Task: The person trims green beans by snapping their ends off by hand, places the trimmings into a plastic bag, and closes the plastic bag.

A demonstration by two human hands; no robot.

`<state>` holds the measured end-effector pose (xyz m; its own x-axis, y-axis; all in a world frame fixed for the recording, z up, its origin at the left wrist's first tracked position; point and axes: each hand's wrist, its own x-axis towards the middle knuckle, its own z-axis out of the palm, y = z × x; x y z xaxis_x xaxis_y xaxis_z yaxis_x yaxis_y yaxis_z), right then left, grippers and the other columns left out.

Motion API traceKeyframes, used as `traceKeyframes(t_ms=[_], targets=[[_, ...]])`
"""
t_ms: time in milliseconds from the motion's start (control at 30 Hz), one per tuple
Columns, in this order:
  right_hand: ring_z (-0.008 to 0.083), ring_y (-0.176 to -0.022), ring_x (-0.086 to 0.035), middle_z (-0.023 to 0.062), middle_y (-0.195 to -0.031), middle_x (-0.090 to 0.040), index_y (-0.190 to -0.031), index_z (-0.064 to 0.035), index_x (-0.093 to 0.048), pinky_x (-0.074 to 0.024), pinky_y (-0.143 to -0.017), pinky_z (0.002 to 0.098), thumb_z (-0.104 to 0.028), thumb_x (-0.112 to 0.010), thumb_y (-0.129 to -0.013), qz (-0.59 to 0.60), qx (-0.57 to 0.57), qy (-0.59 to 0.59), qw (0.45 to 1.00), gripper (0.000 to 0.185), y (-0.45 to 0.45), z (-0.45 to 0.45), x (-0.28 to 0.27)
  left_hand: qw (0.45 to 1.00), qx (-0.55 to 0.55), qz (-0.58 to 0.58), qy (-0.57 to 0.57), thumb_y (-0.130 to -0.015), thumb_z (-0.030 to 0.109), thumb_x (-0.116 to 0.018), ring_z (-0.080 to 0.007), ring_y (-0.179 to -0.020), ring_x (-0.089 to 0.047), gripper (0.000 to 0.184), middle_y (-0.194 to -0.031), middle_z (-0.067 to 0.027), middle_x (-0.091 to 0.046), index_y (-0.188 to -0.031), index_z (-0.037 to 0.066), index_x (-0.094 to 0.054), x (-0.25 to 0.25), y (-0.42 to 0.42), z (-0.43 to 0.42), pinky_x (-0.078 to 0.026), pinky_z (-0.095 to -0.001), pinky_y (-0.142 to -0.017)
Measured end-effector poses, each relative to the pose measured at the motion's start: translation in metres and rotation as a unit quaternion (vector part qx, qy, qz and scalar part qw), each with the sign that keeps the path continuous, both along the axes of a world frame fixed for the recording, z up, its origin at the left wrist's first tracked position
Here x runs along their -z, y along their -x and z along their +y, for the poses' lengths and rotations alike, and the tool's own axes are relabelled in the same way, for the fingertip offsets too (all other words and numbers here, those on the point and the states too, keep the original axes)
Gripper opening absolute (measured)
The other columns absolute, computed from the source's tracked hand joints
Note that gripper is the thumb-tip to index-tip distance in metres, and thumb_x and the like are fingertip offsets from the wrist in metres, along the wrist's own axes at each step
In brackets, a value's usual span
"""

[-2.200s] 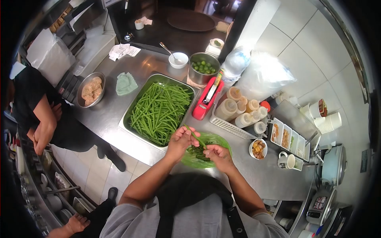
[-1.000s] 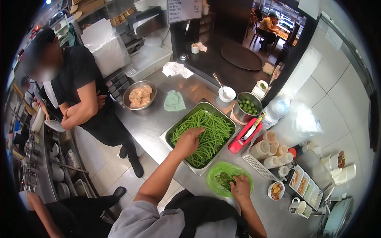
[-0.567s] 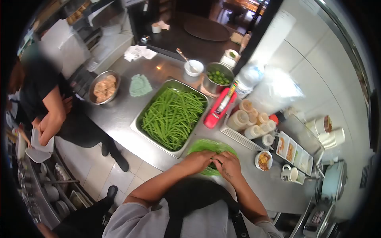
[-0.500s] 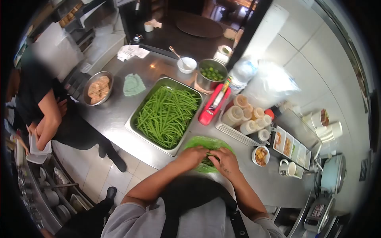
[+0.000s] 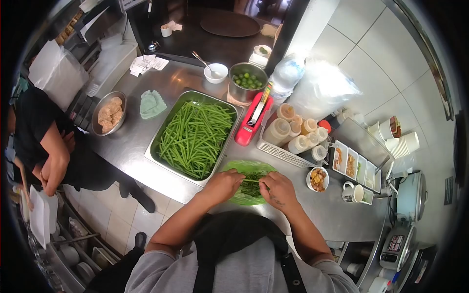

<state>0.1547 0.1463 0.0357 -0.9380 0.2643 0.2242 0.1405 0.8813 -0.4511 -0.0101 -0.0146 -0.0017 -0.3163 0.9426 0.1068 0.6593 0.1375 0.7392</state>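
Note:
My left hand [image 5: 223, 186] and my right hand [image 5: 279, 189] are both closed, pinching the two ends of one green bean [image 5: 251, 181] stretched level between them. Beneath it a green plastic bag [image 5: 243, 198] lies spread on the steel counter, with small dark green bits [image 5: 251, 189] in its middle. A deep metal pan [image 5: 152, 150] full of long green beans [image 5: 195, 136] stands just beyond my left hand.
Right of the pan are a red tape dispenser [image 5: 249, 128], a white basket [image 5: 284, 152] of squeeze bottles and a small bowl of chopped food [image 5: 318, 179]. A pot of limes [image 5: 248, 90] stands behind. At left, a bowl of raw meat [image 5: 110, 115] sits near a co-worker [image 5: 53, 141].
My hands were close together over the bag; now they are apart with the bean stretched between them. The camera view has shifted slightly. At left, the co-worker's white container has moved down.

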Motion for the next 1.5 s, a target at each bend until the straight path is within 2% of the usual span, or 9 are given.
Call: traceKeyframes(t_ms=[167,233,333,400,467,567,800,1233,1500], targets=[[0.0236,-0.066,-0.061,0.007,-0.074,-0.063,-0.081,-0.0047,-0.067,-0.05,-0.061,0.0344,-0.009,-0.068,-0.08,0.045,0.078,0.108,0.99,0.004,0.006,-0.002,0.026,0.994,0.026,-0.091,-0.045,-0.094,0.008,-0.06,-0.0311,-0.084,-0.066,0.019,-0.094,-0.0156,-0.068,-0.109,-0.002,-0.067,0.007,-0.003,0.004,-0.052,-0.0378,-0.073],[0.0129,-0.062,-0.058,0.0022,-0.073,-0.064,-0.077,-0.0027,-0.064,-0.046,-0.057,0.0269,-0.008,-0.065,-0.085,0.117,0.24,0.432,0.861,0.009,0.012,-0.003,0.041,0.983,0.022,-0.176,-0.04,-0.095,0.009,-0.059,-0.0256,-0.08,-0.066,0.02,-0.094,-0.0138,-0.069,-0.11,-0.003,-0.067,0.015,-0.01,0.006,-0.051,-0.0343,-0.07],[0.0063,-0.063,-0.054,0.0013,-0.076,-0.064,-0.082,-0.0005,-0.065,-0.0435,-0.058,0.0225,-0.009,-0.064,-0.088,0.202,0.263,0.579,0.745,0.01,0.017,0.007,0.034,0.938,-0.004,-0.347,0.011,-0.098,0.009,-0.056,-0.0165,-0.075,-0.065,0.019,-0.095,-0.011,-0.07,-0.11,-0.003,-0.065,0.019,-0.019,0.008,-0.051,-0.0286,-0.064],[0.0081,-0.064,-0.057,0.0025,-0.074,-0.064,-0.09,0.001,-0.066,-0.0462,-0.06,0.023,-0.009,-0.065,-0.087,0.171,0.249,0.567,0.767,0.011,0.011,0.013,0.033,0.901,-0.025,-0.43,0.058,-0.099,0.009,-0.054,-0.0128,-0.073,-0.064,0.018,-0.096,-0.01,-0.07,-0.11,-0.002,-0.064,0.02,-0.018,0.009,-0.05,-0.0263,-0.062],[0.0099,-0.071,-0.061,0.0046,-0.081,-0.066,-0.102,0.0027,-0.066,-0.0494,-0.067,0.0243,-0.008,-0.065,-0.088,-0.012,0.16,0.43,0.889,0.018,0.001,0.009,0.034,0.807,-0.033,-0.589,-0.014,-0.101,0.007,-0.051,-0.0122,-0.069,-0.063,0.015,-0.1,-0.0119,-0.07,-0.112,0.001,-0.059,0.022,-0.014,0.008,-0.051,-0.0249,-0.059],[0.0117,-0.081,-0.064,0.0065,-0.093,-0.069,-0.109,0.0021,-0.066,-0.0514,-0.073,0.0264,-0.007,-0.066,-0.088,-0.056,0.09,0.259,0.96,0.023,-0.005,-0.001,0.035,0.802,-0.06,-0.587,-0.094,-0.1,0.004,-0.05,-0.0129,-0.069,-0.063,0.013,-0.103,-0.0136,-0.07,-0.112,0.002,-0.055,0.016,-0.013,0.013,-0.051,-0.0259,-0.058],[0.011,-0.083,-0.063,0.0063,-0.094,-0.07,-0.112,0.0015,-0.066,-0.0499,-0.076,0.0246,-0.013,-0.059,-0.095,-0.044,0.065,0.665,0.743,0.023,-0.005,-0.007,0.046,0.82,-0.084,-0.558,-0.096,-0.099,0.003,-0.051,-0.012,-0.069,-0.063,0.016,-0.106,-0.0148,-0.07,-0.115,0.001,-0.054,0.018,-0.015,0.02,-0.05,-0.025,-0.057],[0.008,-0.074,-0.06,0.0021,-0.084,-0.068,-0.103,0.0006,-0.069,-0.0499,-0.072,0.0232,-0.018,-0.057,-0.099,-0.083,0.078,0.618,0.778,0.023,-0.004,-0.019,0.045,0.791,-0.135,-0.574,-0.162,-0.102,0.015,-0.054,-0.0095,-0.06,-0.059,0.016,-0.096,-0.0123,-0.071,-0.11,0.002,-0.059,0.004,-0.012,0.022,-0.047,-0.023,-0.05],[0.0047,-0.066,-0.052,0.0002,-0.078,-0.064,-0.098,0.001,-0.069,-0.0435,-0.06,0.0229,-0.01,-0.064,-0.093,-0.007,0.085,0.427,0.9,0.013,0.001,-0.038,0.032,0.777,-0.181,-0.572,-0.192,-0.106,0.024,-0.047,-0.008,-0.05,-0.048,0.021,-0.082,-0.0076,-0.064,-0.102,0.005,-0.057,0.002,-0.019,0.025,-0.039,-0.0226,-0.044]])
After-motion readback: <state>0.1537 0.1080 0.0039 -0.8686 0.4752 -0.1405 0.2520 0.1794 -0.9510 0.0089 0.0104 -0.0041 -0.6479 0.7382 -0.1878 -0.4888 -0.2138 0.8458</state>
